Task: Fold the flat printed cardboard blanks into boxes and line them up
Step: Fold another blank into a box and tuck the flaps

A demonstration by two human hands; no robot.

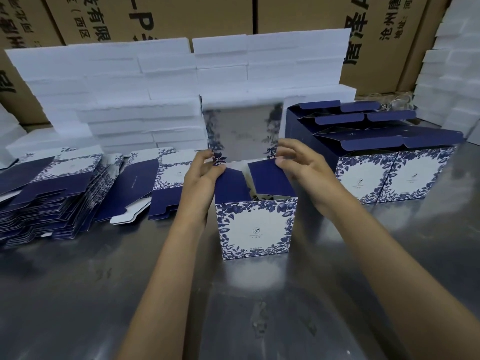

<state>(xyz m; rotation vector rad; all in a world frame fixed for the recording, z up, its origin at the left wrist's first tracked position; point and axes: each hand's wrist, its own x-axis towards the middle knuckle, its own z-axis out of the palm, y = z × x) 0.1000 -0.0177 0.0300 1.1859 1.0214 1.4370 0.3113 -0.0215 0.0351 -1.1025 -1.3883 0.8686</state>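
On the worktop (78, 294), the left hand (201, 175) and right hand (298, 162) each pinch a flap of the upright box (255, 227).

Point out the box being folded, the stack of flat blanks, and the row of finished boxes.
box being folded (255, 227): head view, on its printed front panel.
stack of flat blanks (52, 193): head view, on its top sheets.
row of finished boxes (363, 175): head view, on a front panel.

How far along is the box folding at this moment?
Done: several folded boxes stand lined up at right. In hand: one box stands upright, left hand and right hand gripping its top flaps, lid upright. Left: a stack of flat blanks on the table.
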